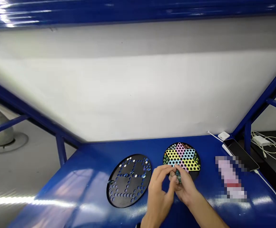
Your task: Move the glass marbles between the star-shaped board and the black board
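Note:
Two round game boards lie on a blue table. The left one is a black peg board with many holes and a few marbles in it. The right one is a Chinese checkers board with a coloured star and marbles round its rim. My left hand and my right hand meet just in front of the checkers board. Both are curled, fingertips pinched together round small greenish marbles between them.
A dark phone lies at the table's right edge beside a white charger and a cable. A blurred pink and white item lies right of my hands. White cables rest on a dark surface beyond the blue frame.

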`<state>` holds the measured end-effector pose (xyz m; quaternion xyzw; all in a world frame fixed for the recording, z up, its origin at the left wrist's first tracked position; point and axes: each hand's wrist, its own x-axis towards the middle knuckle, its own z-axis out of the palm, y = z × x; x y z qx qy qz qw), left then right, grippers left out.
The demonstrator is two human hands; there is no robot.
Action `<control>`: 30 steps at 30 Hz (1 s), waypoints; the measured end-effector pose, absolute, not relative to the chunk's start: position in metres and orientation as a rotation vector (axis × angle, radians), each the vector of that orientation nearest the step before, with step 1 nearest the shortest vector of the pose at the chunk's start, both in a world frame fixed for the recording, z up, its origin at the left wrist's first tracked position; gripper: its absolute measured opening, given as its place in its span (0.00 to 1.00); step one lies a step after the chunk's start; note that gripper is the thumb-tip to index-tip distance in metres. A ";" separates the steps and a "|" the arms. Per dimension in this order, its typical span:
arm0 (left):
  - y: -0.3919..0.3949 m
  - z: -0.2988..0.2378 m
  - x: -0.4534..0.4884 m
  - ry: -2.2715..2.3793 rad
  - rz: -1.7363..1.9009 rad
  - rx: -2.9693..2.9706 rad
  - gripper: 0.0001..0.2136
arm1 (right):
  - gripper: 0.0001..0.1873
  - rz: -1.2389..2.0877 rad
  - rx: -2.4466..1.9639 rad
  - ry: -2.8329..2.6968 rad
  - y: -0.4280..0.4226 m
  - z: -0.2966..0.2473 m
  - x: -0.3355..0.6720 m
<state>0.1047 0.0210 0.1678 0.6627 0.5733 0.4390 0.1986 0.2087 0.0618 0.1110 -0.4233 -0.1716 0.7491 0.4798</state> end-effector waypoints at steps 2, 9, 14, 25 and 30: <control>0.011 0.158 0.073 1.778 1.402 1.719 0.09 | 0.25 1.580 -1.194 -1.157 0.074 0.106 0.172; -0.020 0.124 0.004 2.133 1.493 1.436 0.20 | 0.07 0.955 -1.217 -2.137 0.095 0.089 0.074; -0.023 0.122 0.005 2.104 1.476 1.475 0.17 | 0.07 0.703 -1.173 -2.409 0.080 0.086 0.080; 0.051 0.123 0.050 1.829 0.677 2.064 0.17 | 0.10 0.634 -1.309 -1.679 0.018 0.090 0.254; 0.103 0.136 0.081 1.832 -0.104 2.408 0.17 | 0.08 0.629 -1.467 -1.205 -0.013 0.066 0.296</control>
